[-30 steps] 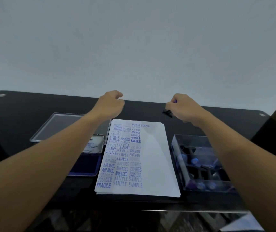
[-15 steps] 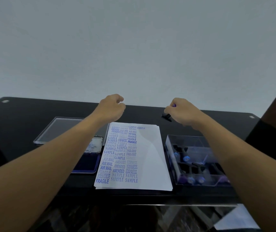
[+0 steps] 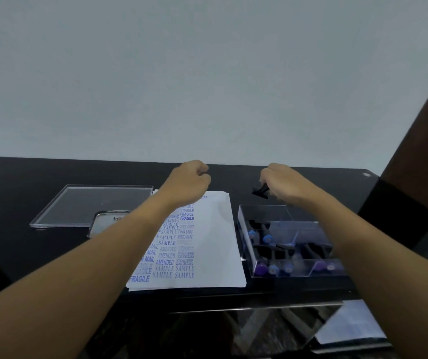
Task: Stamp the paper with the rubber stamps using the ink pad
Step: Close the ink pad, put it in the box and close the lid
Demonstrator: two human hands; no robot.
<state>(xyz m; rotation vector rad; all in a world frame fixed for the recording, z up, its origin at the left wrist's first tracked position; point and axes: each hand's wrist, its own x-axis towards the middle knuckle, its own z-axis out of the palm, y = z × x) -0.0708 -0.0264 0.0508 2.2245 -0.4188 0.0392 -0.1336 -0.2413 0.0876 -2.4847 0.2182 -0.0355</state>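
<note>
Roughly, the job looks well under way but not finished. Taking the sheet as the clock's centre, a clear flat plastic lid (image 3: 91,206) lies at ten o'clock on the black worktop (image 3: 21,187). At nine o'clock sits the metal-cased ink pad (image 3: 105,224), of which only a silvery labelled part shows past the left forearm, so its inked face cannot be judged. The left hand (image 3: 189,180) hangs over the sheet's far edge at twelve o'clock, curled into a fist with nothing showing in it. The stack of white paper (image 3: 215,242) lies flat in the middle. Its left half carries columns of blue imprints (SAMPLE, FRAGILE, FAX OUT, AMENDED, EXPRESS, AIR MAIL), some dark and crisp, others faint. Its right half is blank, and I judge that to be the room left to fill. At one o'clock the right hand (image 3: 283,183) pinches the handle of a small black rubber stamp (image 3: 261,192) beyond the sheet's far right corner; whether its face is inked, or touches the worktop, I cannot tell. At three o'clock, just beside the paper, stands a clear plastic compartment box (image 3: 264,206) holding more black-handled stamps with blue and purple ends (image 3: 267,238), so other stamps may remain to be used.
</note>
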